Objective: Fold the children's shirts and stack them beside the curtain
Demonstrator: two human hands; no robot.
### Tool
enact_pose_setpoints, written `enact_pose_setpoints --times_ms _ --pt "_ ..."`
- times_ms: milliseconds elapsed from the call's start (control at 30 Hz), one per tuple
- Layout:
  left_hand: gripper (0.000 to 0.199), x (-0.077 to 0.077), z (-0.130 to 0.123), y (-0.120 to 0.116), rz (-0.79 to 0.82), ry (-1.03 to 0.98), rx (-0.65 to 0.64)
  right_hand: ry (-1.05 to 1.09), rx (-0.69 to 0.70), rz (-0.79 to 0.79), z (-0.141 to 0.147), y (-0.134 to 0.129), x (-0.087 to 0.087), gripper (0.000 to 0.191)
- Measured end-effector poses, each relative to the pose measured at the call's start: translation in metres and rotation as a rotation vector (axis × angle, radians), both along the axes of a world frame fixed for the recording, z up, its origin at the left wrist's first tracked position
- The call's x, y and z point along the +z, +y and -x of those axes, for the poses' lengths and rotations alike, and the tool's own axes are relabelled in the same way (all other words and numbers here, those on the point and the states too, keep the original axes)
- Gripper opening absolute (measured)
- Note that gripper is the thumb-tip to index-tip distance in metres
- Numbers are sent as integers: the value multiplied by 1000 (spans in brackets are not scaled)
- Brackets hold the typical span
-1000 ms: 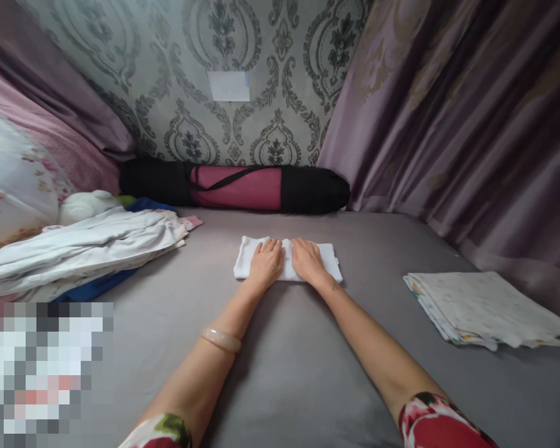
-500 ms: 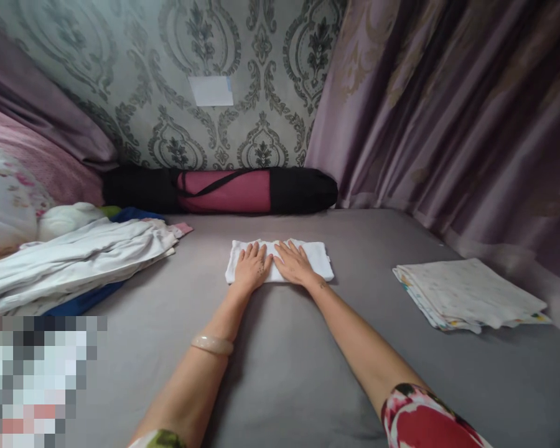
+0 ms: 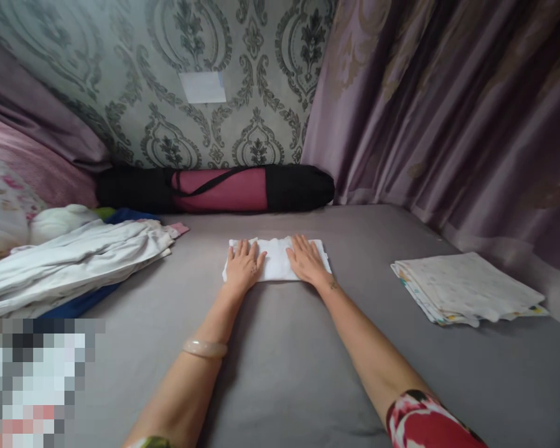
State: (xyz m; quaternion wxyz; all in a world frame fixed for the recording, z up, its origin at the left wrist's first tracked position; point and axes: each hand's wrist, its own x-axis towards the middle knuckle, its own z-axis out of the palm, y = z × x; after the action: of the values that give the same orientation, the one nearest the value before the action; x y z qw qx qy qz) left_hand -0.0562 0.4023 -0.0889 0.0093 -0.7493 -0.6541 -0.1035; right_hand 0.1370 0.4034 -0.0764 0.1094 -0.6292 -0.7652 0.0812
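A white folded cloth [image 3: 276,264] lies flat on the grey bedsheet [image 3: 280,348], its long side running left to right. My left hand [image 3: 244,264] rests palm down on the cloth's left part, fingers stretched toward the wall. On the right part lies my right hand [image 3: 308,260], also flat with its fingers extended. Between the two hands a strip of the cloth shows. Neither hand grips anything. A pale bangle [image 3: 205,348] circles my left forearm.
To the right sits a stack of folded pale cloths [image 3: 469,286]. Heaped at left are white clothes [image 3: 88,255] over something blue. A black and maroon long bag [image 3: 219,190] lies along the patterned wall. Purple curtains [image 3: 424,112] hang on the right. A blurred patch covers the lower left corner.
My hands have slid apart across the cloth, the left one leftward and the right one rightward, baring its middle. The whole view has shifted slightly.
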Motion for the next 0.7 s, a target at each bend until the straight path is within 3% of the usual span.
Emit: enact_pose_setpoints --times_ms 100,300,500,700 --pt "61 -3 10 1 1 -14 84 -62 -52 -47 -10 0 -3 61" --pt "65 -5 20 5 151 -92 101 -79 -30 17 -19 4 -10 61" --pt "66 -1 32 7 86 -110 166 -64 -103 14 -41 9 -10 64" --pt "74 -6 36 10 232 -83 191 -56 -96 64 -51 14 -20 67"
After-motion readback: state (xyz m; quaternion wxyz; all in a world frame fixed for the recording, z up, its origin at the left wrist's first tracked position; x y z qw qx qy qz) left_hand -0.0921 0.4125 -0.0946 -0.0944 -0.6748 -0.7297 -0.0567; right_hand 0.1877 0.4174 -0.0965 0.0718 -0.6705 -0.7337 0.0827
